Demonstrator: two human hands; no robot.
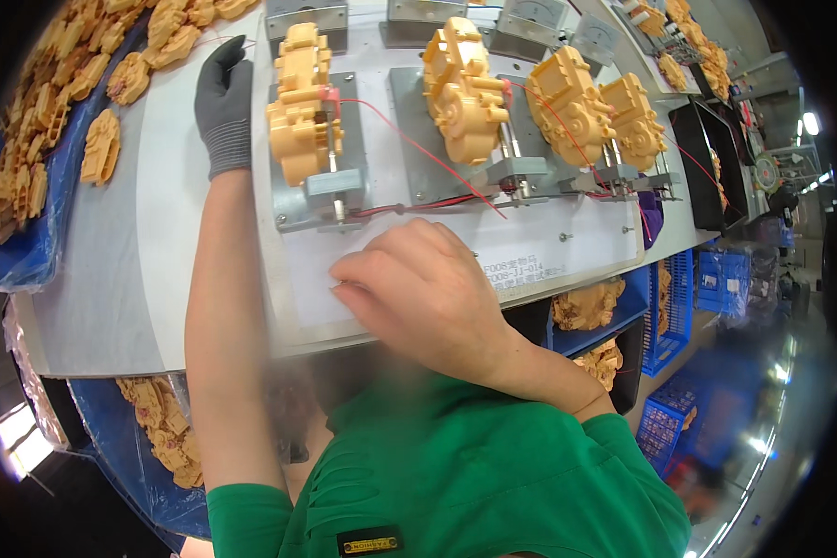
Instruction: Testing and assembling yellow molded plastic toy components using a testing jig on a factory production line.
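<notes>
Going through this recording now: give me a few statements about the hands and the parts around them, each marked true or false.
1. The left hand wears a grey glove. True.
2. The right hand is bare. True.
3. The right hand grips a housing. False: it is apart from the four mounted housings.
4. A red wire runs from the leftmost one. True.
5. The shirt is red. False: the shirt is green.

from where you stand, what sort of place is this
Likely a factory assembly or testing station: yellow plastic housings sit on metal fixtures, with a row of analog meters behind them.
</notes>
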